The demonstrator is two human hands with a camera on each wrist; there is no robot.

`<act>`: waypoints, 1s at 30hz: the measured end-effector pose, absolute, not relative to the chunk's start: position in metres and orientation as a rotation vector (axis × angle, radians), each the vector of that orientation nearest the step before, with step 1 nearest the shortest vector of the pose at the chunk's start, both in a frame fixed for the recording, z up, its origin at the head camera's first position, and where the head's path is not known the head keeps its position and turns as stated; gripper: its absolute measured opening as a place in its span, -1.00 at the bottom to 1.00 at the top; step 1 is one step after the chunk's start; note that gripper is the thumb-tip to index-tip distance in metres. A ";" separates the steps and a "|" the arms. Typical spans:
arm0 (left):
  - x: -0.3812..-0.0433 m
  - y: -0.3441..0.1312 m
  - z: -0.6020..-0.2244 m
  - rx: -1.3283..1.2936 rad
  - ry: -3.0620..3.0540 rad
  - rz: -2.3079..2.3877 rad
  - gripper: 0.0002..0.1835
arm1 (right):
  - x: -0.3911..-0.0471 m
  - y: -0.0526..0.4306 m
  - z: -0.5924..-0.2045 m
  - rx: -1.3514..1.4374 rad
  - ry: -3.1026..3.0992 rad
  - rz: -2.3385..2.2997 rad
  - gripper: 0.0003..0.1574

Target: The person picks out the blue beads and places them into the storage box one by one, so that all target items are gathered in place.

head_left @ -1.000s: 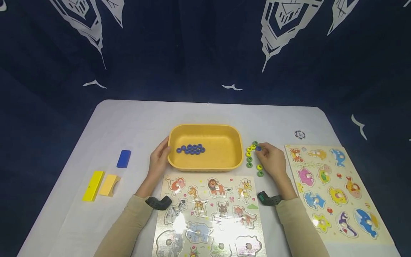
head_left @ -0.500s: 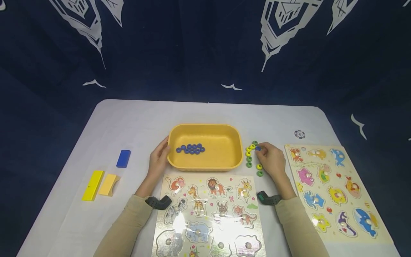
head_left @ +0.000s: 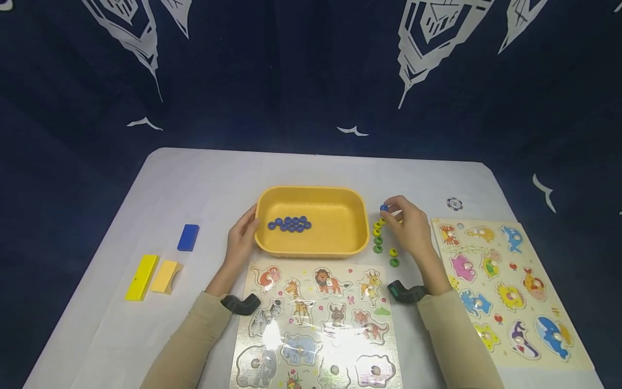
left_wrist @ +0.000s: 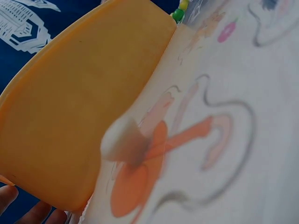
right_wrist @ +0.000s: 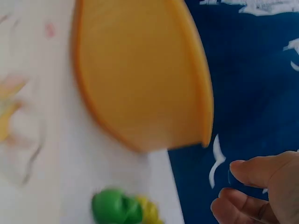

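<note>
My right hand pinches a blue bead between thumb and fingertips, raised above the far end of a loose row of beads. Yellow beads and green beads lie on the table just below and left of this hand. In the right wrist view the fingers show, but the bead cannot be made out. My left hand holds the left end of a yellow tray; its fingers touch the tray's end in the left wrist view. Several blue beads lie inside the tray.
An animal puzzle board lies in front of the tray, and a sea-animal puzzle board at the right. At the left are a blue block, a yellow block and an arched block. A round chip lies at back right.
My right hand has lifted the blue bead from among the yellow and green beads, moving it up and slightly left. My left hand stays at the tray.
</note>
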State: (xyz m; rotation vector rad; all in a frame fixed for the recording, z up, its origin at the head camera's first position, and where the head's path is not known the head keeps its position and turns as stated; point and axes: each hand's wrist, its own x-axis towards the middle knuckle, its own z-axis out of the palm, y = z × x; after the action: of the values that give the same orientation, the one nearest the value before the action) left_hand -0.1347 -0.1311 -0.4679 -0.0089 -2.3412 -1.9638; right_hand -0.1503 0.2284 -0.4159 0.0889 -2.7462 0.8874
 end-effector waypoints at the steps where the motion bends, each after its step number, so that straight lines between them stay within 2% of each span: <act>1: -0.135 -0.131 -0.468 -0.009 -2.348 -1.953 -0.54 | -0.152 0.223 -0.411 0.127 -2.749 0.906 -0.64; 9: -0.134 -0.129 -0.469 0.001 -2.354 -1.938 -0.54 | -0.169 0.168 -0.384 0.465 -2.785 0.974 -0.70; 22: -0.133 -0.129 -0.470 0.007 -2.352 -1.950 -0.55 | -0.197 0.115 -0.407 0.720 -3.046 0.776 -0.82; 30: -0.132 -0.129 -0.470 0.018 -2.354 -1.953 -0.57 | -0.197 0.104 -0.415 0.710 -3.217 0.687 -0.80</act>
State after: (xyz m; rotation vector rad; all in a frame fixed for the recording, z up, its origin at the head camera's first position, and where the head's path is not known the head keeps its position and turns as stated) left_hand -0.1323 -0.1288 -0.4704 0.0179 -2.3540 -1.9527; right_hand -0.1969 0.1037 -0.4147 0.7098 -3.2172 0.6867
